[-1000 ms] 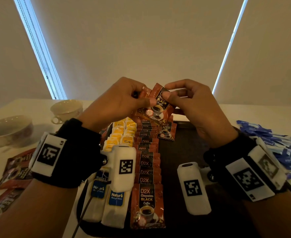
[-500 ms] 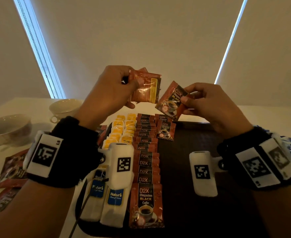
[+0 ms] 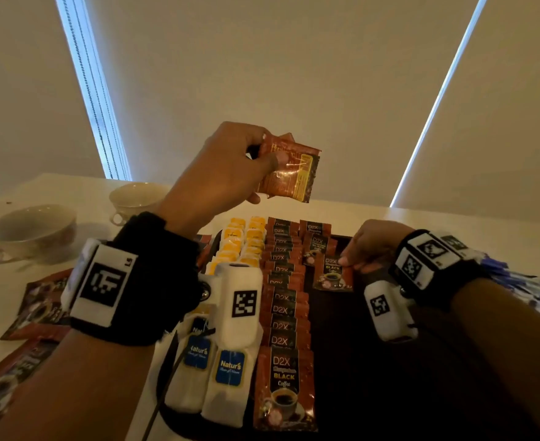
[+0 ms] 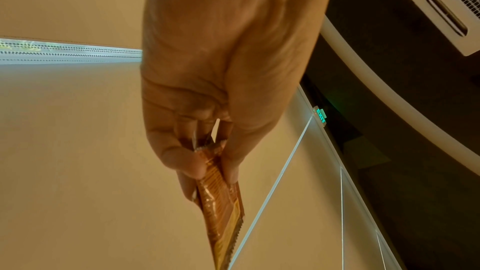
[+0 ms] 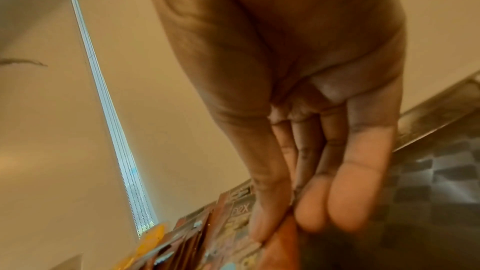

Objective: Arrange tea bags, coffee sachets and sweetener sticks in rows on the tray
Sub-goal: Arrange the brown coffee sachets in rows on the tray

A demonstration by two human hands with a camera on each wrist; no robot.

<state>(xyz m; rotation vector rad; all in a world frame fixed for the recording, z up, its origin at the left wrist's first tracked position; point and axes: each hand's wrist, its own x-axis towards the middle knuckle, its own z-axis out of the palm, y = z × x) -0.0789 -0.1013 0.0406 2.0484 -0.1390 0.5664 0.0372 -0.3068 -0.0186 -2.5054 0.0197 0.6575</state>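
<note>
Nearest on the dark tray (image 3: 389,393) lie two tea bags (image 3: 227,377) beside a full overlapping row of coffee sachets (image 3: 283,316), labels up. Farther in, the right hand (image 3: 373,246) pinches one sachet (image 3: 334,273) by its edge between thumb and fingertips, lowering it onto the tray as the third of a second row (likely overlapping like its neighbours). Beyond and above, the left hand (image 3: 227,173) pinches a small stack of spare sachets (image 3: 291,170), held clear, presumably as supply.
</note>
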